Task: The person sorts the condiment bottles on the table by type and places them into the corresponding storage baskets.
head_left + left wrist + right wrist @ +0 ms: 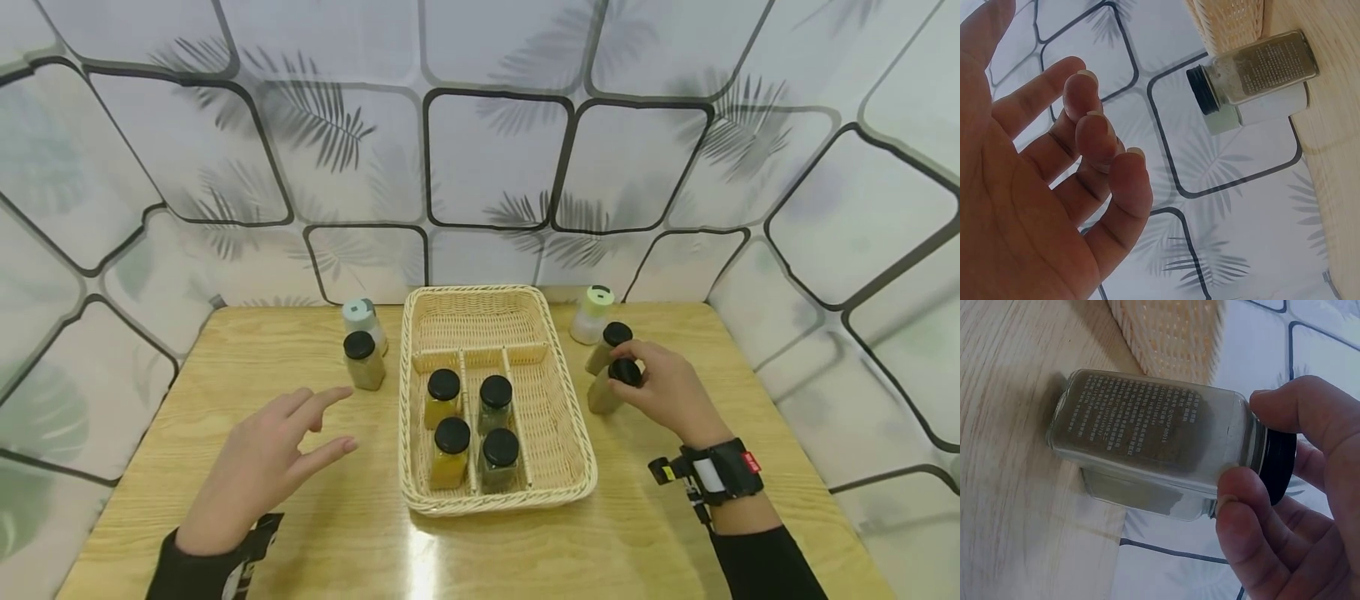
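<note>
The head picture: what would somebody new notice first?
Probably the pale wicker basket mid-table, with two yellow jars in its front-left compartment and two darker jars in the one beside it. Next, perhaps, the right hand pinching a black-lidded jar right of the basket.
</note>
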The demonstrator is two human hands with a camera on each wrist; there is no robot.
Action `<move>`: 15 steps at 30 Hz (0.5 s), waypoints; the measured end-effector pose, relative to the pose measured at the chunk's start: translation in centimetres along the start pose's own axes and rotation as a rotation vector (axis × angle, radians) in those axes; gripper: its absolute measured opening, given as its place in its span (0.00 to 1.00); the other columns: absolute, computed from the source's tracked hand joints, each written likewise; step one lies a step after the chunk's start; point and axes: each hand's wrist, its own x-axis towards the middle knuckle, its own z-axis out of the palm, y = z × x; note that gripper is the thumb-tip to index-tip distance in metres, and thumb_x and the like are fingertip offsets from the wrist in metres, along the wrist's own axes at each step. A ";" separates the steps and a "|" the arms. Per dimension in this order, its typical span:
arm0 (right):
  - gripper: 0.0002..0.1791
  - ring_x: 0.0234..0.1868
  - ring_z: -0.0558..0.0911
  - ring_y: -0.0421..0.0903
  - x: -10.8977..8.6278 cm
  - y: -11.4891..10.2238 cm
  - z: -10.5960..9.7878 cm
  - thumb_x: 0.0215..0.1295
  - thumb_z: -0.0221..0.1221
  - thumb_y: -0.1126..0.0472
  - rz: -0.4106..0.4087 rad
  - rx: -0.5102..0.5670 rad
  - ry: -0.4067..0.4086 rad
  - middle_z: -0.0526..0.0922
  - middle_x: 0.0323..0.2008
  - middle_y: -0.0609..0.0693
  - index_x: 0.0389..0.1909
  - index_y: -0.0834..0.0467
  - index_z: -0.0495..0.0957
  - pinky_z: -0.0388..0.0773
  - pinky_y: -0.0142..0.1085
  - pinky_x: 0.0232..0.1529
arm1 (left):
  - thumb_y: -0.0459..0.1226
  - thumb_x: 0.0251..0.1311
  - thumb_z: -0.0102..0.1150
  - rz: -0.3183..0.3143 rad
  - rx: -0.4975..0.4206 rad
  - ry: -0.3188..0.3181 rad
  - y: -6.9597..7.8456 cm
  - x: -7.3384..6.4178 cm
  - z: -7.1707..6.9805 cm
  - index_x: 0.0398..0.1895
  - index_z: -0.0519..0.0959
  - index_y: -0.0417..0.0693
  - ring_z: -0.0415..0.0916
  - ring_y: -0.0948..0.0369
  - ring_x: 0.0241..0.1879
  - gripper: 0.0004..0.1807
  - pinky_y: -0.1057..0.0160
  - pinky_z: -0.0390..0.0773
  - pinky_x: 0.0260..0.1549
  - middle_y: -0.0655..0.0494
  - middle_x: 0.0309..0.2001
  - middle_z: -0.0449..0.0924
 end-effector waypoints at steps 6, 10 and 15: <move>0.20 0.17 0.70 0.37 0.2 -0.7 -0.7 0.52 0.68 0.54 -0.027 0.021 -0.001 0.78 0.41 0.47 0.47 0.53 0.77 0.71 0.37 0.19 | 0.58 0.54 0.61 0.007 -0.004 0.004 0.1 0.1 -0.2 0.60 0.73 0.58 0.59 0.68 0.22 0.31 0.66 0.65 0.17 0.68 0.29 0.63; 0.20 0.16 0.69 0.36 0.3 -1.0 -1.1 0.53 0.68 0.53 -0.027 0.026 0.005 0.78 0.41 0.46 0.47 0.52 0.77 0.70 0.36 0.18 | 0.57 0.53 0.62 0.025 -0.002 0.020 0.0 0.2 -0.3 0.60 0.73 0.56 0.59 0.67 0.22 0.32 0.66 0.65 0.17 0.68 0.29 0.63; 0.20 0.15 0.69 0.35 0.2 -1.3 -1.5 0.53 0.67 0.52 -0.039 0.022 0.015 0.78 0.41 0.44 0.47 0.51 0.78 0.69 0.35 0.16 | 0.57 0.53 0.62 0.029 -0.001 0.018 0.0 0.1 -0.3 0.60 0.73 0.57 0.60 0.67 0.22 0.32 0.66 0.66 0.17 0.67 0.29 0.64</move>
